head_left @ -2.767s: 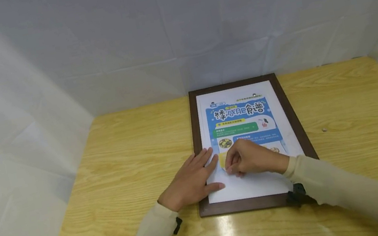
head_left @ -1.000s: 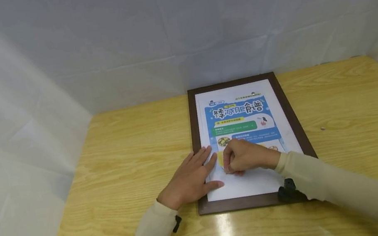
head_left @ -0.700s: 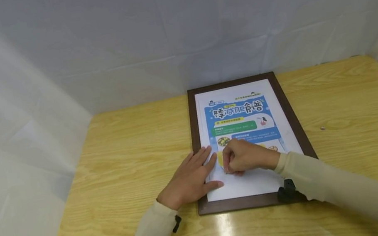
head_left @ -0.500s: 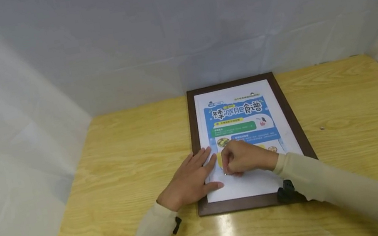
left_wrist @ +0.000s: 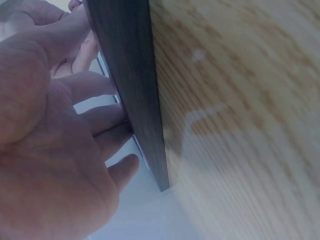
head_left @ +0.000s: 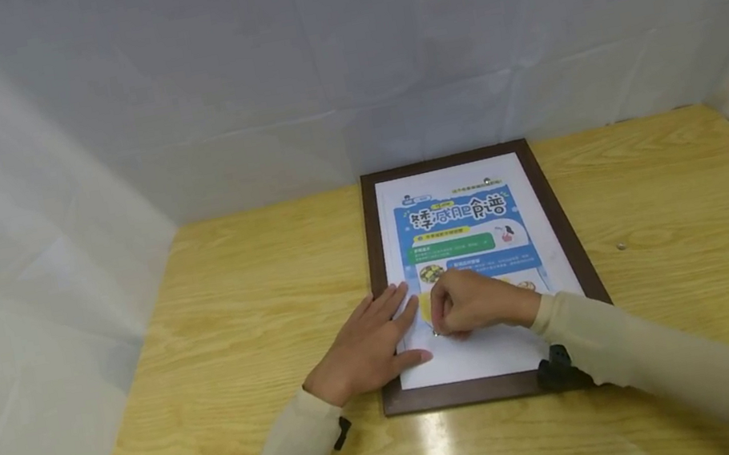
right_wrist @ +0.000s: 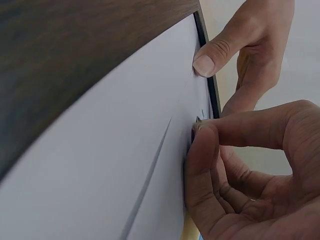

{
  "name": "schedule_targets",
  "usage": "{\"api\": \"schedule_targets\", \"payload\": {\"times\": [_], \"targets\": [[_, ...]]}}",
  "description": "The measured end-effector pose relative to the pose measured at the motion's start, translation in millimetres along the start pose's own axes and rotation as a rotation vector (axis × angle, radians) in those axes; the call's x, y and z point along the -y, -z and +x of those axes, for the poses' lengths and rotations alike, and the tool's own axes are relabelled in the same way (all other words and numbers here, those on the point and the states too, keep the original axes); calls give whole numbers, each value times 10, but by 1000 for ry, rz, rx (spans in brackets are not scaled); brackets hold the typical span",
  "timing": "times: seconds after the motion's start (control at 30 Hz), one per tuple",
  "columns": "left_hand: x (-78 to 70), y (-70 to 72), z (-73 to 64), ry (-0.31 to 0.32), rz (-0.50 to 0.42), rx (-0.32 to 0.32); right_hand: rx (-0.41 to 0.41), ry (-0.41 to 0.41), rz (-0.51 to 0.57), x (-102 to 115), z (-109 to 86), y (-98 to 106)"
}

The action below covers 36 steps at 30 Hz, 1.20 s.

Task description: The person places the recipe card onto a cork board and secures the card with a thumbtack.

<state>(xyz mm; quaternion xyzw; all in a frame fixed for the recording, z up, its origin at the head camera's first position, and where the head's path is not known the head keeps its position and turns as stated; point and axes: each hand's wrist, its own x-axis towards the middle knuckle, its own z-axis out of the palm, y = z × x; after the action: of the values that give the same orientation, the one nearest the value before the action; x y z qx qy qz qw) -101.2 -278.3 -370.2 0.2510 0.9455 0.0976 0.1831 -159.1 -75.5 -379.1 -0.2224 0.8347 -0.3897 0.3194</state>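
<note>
A blue printed poster (head_left: 458, 243) lies on a white board with a dark brown frame (head_left: 377, 258), flat on the table. Small tacks (head_left: 487, 180) show at its top corners. My right hand (head_left: 480, 301) pinches a small shiny thumbtack (right_wrist: 198, 120) between thumb and forefinger at the poster's lower left corner. Mostly the fingertips hide the tack. My left hand (head_left: 360, 350) rests, fingers spread, across the frame's left side, its fingertips and thumb on the white surface. In the right wrist view, the left thumb (right_wrist: 205, 65) presses the white surface near the frame's edge.
A small round metallic thing, like a tack (head_left: 621, 246), lies on the wooden table (head_left: 259, 295) to the right of the frame. Pale sheeting (head_left: 250, 158) hangs behind the table and along its sides.
Since the earliest frame, my right hand has shifted slightly left and its wrist has turned a little. A shiny bit now shows at its fingertips. My left hand has stayed in place.
</note>
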Motion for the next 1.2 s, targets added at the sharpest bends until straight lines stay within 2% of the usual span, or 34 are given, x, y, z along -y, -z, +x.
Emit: {"api": "schedule_targets", "payload": {"times": [0.2,0.37,0.53,0.7,0.83,0.93,1.1,1.2], "targets": [[6,-14,10,6,7,6,9,34,-24,-13,4,2],[6,5,7,2,3,6,40,85,-35,-39,-39,108],[-5,17,7,1,-6,12,6,142,-25,-97,-172,341],[-20,30,-5,11,-12,19,-70,157,-38,-178,-386,650],[-13,34,-10,12,-14,14,-143,123,-53,-260,-563,873],[-9,35,-10,15,-17,12,-189,66,-58,-332,-672,1005],[-9,27,-3,23,-25,15,-250,-21,-71,-475,-827,1167],[-9,24,1,22,-23,15,-279,-44,-88,-593,-913,1238]]}}
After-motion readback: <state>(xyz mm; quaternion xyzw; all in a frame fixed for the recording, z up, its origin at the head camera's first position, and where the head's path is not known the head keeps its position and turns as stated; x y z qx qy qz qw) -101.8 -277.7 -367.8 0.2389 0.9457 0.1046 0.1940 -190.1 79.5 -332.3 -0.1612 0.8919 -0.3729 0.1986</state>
